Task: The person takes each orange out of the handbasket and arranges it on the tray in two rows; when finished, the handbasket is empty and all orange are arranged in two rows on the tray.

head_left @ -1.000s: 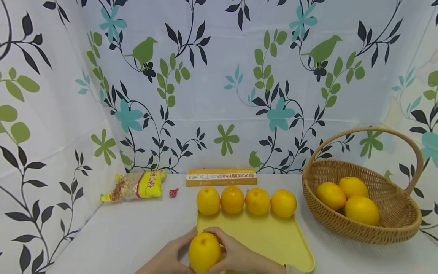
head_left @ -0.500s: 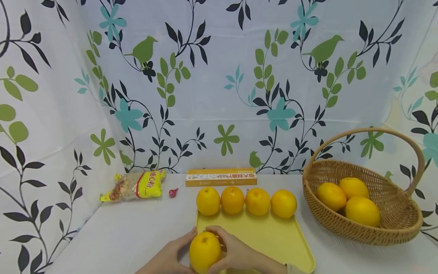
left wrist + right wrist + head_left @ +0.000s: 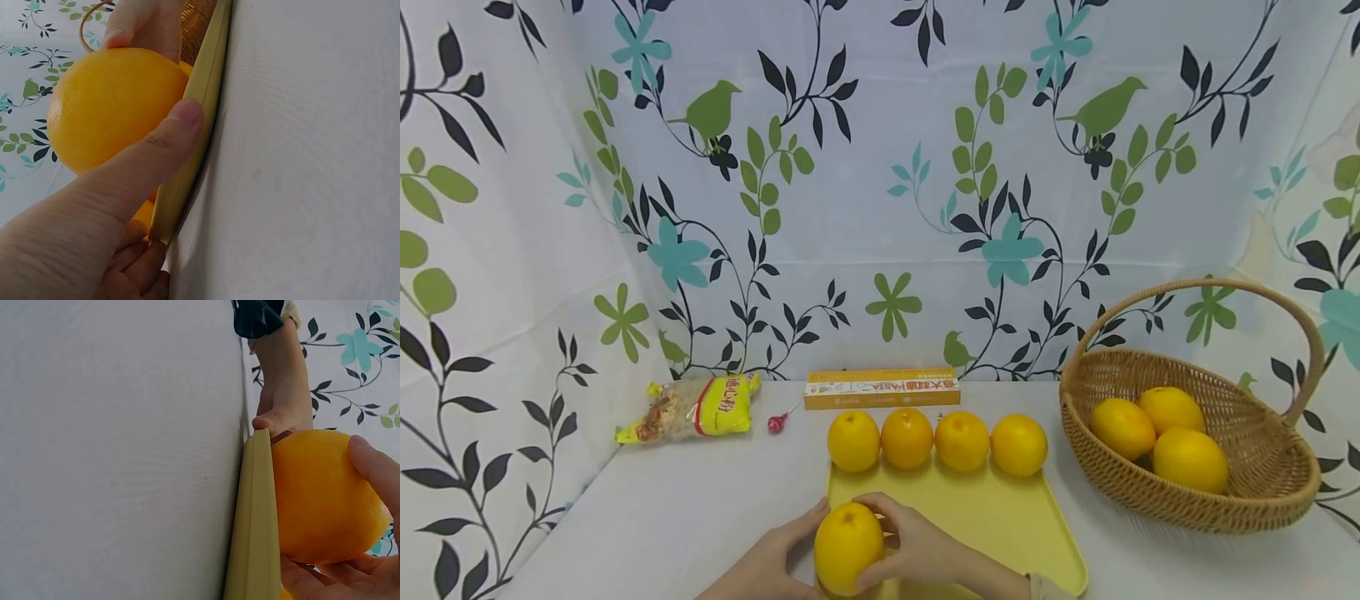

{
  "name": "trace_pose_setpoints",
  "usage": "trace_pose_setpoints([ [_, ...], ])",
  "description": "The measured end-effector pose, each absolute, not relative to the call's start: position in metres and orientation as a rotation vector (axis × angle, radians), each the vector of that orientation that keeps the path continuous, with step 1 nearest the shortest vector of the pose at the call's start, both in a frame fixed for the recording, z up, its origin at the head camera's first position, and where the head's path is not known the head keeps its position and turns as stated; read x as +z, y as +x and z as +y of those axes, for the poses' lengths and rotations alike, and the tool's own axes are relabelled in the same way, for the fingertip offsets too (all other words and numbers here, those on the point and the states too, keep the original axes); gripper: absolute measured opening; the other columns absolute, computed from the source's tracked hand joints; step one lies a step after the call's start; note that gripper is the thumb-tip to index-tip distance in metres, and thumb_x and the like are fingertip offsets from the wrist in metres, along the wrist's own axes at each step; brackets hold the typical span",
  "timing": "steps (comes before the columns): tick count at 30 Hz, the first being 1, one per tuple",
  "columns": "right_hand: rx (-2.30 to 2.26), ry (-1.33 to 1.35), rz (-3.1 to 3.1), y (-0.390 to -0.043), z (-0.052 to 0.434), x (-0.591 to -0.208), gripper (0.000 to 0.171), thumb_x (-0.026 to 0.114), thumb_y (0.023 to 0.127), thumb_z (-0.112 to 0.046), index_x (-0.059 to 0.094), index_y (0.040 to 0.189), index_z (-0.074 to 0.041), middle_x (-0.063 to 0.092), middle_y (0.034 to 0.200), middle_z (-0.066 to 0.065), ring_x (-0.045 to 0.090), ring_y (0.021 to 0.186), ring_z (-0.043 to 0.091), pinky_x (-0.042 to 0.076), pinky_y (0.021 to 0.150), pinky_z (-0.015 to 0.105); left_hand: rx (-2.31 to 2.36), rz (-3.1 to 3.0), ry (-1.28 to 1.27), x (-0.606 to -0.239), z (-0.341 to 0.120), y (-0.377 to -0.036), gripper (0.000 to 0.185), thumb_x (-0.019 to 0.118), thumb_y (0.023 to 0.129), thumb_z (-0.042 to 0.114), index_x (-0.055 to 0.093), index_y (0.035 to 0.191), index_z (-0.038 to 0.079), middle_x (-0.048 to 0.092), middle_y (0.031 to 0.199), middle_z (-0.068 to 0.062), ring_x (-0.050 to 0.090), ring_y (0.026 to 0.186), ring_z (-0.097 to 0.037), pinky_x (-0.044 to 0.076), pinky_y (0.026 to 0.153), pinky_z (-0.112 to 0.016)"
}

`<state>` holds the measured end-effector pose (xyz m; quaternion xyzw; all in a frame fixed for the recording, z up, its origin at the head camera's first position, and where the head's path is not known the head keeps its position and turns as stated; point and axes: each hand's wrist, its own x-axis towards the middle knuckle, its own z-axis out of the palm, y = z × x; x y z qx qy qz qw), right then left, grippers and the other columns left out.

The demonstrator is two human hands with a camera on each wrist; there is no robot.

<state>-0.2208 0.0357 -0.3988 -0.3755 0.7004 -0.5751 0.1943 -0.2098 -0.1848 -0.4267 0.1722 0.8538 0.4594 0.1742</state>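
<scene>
Hands come in from the bottom edge and meet around one big orange (image 3: 848, 547) at the near left corner of the yellow tray (image 3: 1000, 525). The left hand (image 3: 771, 562) cups the orange from the left, with its thumb (image 3: 164, 140) lying along the fruit and reaching the tray's rim. The right hand (image 3: 917, 550) curls over the top and right side, fingers bent round the fruit. So both hands are closed on the same orange. Its bottom is hidden by the hands and the tray's rim, so you cannot tell if it sits on the tray or is held just above it. Both arms are cut off by the picture's bottom edge, and only a bit of sleeve shows on the right. Four more oranges (image 3: 936, 440) stand in a row, side by side, at the far end of the tray. To the right sits a woven basket (image 3: 1262, 492) with three oranges inside, one partly behind the others. At the back lie a long pasta box (image 3: 882, 388), a small red lollipop (image 3: 777, 423) and a snack bag (image 3: 688, 408), whose print is too small to read.
</scene>
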Motion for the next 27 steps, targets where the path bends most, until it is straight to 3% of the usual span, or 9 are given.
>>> trace_pose_setpoints([
  [11, -1.617, -1.021, 1.895, -0.223, 0.036, -0.399, 0.053, 0.063, 0.066, -0.02, 0.035, 0.111, -0.016, 0.041, 0.107, -0.002, 0.046, 0.089, 0.014, 0.042, 0.071, 0.023, 1.274, 2.459, 0.563, -0.423, -0.186, -0.21, 0.082, 0.066, 0.055, 0.038, 0.026, 0.124, 0.022, 0.023, 0.126, 0.005, 0.02, 0.112, -0.02, 0.015, 0.084, -0.053],
  [14, -1.55, -1.053, 1.971, -0.225, 0.037, -0.395, 0.061, 0.065, 0.064, -0.022, 0.03, 0.114, -0.021, 0.04, 0.105, -0.003, 0.044, 0.089, 0.012, 0.041, 0.072, 0.023, 1.258, 2.471, 0.551, -0.423, -0.186, -0.21, 0.082, 0.066, 0.054, 0.039, 0.025, 0.124, 0.023, 0.023, 0.126, 0.006, 0.02, 0.112, -0.021, 0.015, 0.084, -0.054],
  [19, -1.118, -1.374, 2.288, -0.228, 0.047, -0.38, 0.073, 0.067, 0.058, -0.034, 0.027, 0.118, -0.028, 0.038, 0.104, -0.009, 0.038, 0.088, 0.006, 0.036, 0.075, 0.022, 1.228, 2.491, 0.556, -0.423, -0.186, -0.211, 0.081, 0.065, 0.056, 0.04, 0.023, 0.124, 0.026, 0.022, 0.126, 0.007, 0.018, 0.113, -0.021, 0.016, 0.084, -0.053],
  [22, -0.91, -1.556, 2.428, -0.228, 0.05, -0.373, 0.064, 0.066, 0.056, -0.04, 0.035, 0.11, -0.024, 0.04, 0.098, -0.013, 0.039, 0.083, 0.003, 0.036, 0.073, 0.019, 1.236, 2.484, 0.563, -0.424, -0.187, -0.211, 0.081, 0.065, 0.057, 0.039, 0.022, 0.124, 0.027, 0.021, 0.126, 0.009, 0.018, 0.113, -0.019, 0.015, 0.085, -0.052],
  [27, -1.086, -1.54, 2.325, -0.224, 0.042, -0.376, 0.071, 0.064, 0.058, -0.037, 0.028, 0.117, -0.021, 0.039, 0.098, -0.009, 0.041, 0.082, 0.003, 0.038, 0.071, 0.019, 1.262, 2.461, 0.53, -0.426, -0.188, -0.21, 0.08, 0.066, 0.055, 0.039, 0.024, 0.123, 0.031, 0.023, 0.125, 0.01, 0.019, 0.112, -0.02, 0.014, 0.085, -0.053],
])
